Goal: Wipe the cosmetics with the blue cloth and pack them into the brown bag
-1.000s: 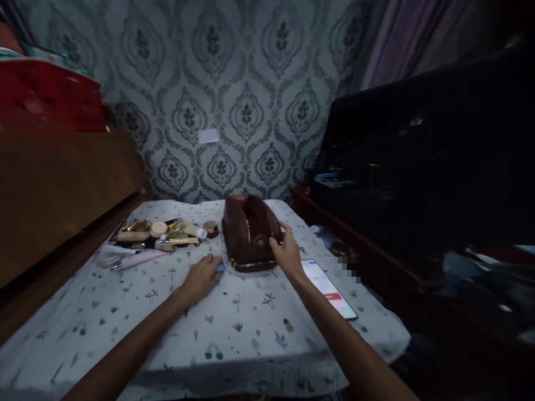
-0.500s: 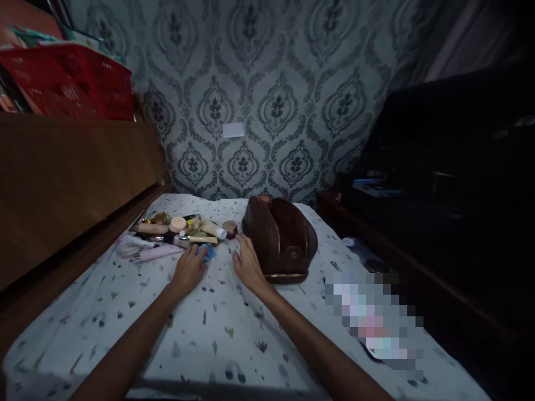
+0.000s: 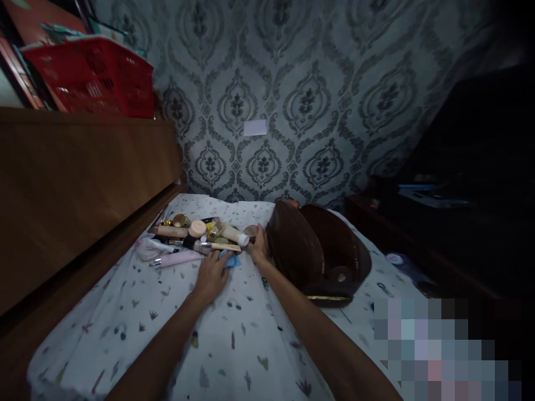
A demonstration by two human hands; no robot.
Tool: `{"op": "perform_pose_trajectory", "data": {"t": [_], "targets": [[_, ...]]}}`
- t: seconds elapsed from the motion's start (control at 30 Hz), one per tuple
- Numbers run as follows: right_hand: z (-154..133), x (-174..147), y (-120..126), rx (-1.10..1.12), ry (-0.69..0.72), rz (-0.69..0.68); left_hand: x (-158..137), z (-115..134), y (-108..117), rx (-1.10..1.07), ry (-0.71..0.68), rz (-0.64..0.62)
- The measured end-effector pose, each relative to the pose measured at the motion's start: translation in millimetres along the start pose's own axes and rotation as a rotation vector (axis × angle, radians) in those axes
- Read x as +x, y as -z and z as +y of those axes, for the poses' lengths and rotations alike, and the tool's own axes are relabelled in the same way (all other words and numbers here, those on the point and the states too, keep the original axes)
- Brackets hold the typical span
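My left hand (image 3: 214, 274) lies palm down on the sheet with its fingers apart, the tips touching a small blue crumpled item (image 3: 229, 259). My right hand (image 3: 258, 248) reaches in beside the brown bag, fingers extended at the right edge of a round compact (image 3: 251, 230); its fingertips are partly hidden. Between the hands and the wall lies a pile of cosmetics: a cream tube (image 3: 232, 233) with a white cap, a makeup brush (image 3: 223, 247), a pink tube (image 3: 178, 258) and a round beige item (image 3: 197, 228). The brown bag (image 3: 295, 250) stands open on the right.
A patterned white sheet (image 3: 137, 334) covers the surface. To the left is a wooden panel (image 3: 83, 184) with a red basket (image 3: 96, 78) on top. Patterned wallpaper (image 3: 263, 161) rises behind. A dark ledge and a blurred-out object are at right.
My right hand has moved forward to the compact's edge. My left hand stays at the blue item. The view has shifted, so things appear farther right and the bag larger.
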State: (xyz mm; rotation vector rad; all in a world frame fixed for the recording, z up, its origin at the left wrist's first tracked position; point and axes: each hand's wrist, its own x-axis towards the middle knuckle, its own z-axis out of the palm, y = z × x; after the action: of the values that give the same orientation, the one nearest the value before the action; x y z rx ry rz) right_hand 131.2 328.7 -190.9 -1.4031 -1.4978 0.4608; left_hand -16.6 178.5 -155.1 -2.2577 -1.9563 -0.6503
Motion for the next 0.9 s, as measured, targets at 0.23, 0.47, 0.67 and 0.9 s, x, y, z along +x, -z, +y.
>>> {"op": "perform_pose_trajectory", "data": {"t": [0.23, 0.47, 0.67, 0.9], "targets": [[3.2, -1.3, 6.6, -0.014, 0.028, 0.038, 15.7, -15.7, 6.5, 0.05, 0.098, -0.047], [-3.1, -14.1, 15.9, 0.04, 0.107, 0.074, 30.0, -36.3, 15.8, 0.085, 0.076, -0.103], [-22.0, -42.0, 36.8, 0.118, 0.1, 0.084, 35.5, -55.9, 18.9, 0.084, 0.015, -0.108], [-32.9, -80.4, 66.7, 0.312, 0.016, -0.014, 37.1, -89.7, 33.5, 0.143, -0.122, -0.112]]}}
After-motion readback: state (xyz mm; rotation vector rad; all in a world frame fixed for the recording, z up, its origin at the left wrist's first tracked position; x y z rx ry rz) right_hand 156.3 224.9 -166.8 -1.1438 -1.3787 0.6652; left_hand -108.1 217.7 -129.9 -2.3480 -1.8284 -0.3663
